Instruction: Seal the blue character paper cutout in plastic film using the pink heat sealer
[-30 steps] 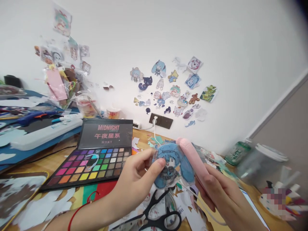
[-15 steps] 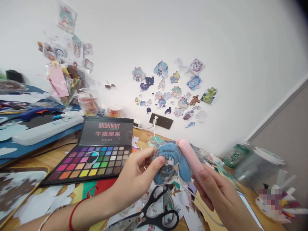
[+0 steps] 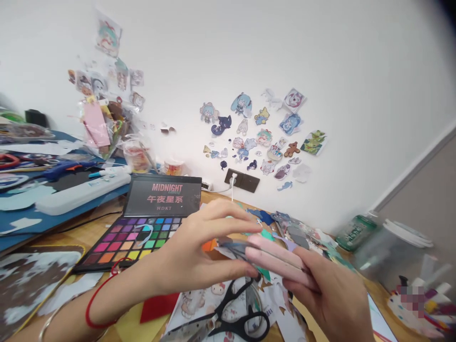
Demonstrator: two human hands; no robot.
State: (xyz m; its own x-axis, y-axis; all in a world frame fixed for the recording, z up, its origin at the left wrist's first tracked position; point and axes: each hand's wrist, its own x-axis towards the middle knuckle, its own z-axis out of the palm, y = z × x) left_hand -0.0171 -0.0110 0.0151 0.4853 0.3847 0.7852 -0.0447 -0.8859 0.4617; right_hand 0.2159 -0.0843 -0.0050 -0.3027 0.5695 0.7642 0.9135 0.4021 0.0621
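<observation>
My right hand [image 3: 324, 289] is closed around a pink mini hair straightener [image 3: 274, 259], whose two arms point left. A blue-haired cartoon cutout [image 3: 233, 248] sits at the tip of the arms, seen nearly edge-on, so its picture is hidden. My left hand [image 3: 206, 244] is around the cutout with fingers and thumb apart, fingertips close to the pink tip. Black-handled scissors [image 3: 217, 320] lie below the hands on sticker sheets and paper scraps.
An eyeshadow palette [image 3: 121, 242] stands with its lid up at left. Behind it are a blue surface with a white glue-gun-like tool [image 3: 83, 194] and cups. At right are a green can [image 3: 356, 232], a clear tub [image 3: 395, 251] and a pen holder [image 3: 409, 308]. Cutouts cover the wall.
The cutout has turned from facing me to nearly edge-on. My left hand has loosened from its pinch and spread, and the straightener has tipped from steep to nearly level.
</observation>
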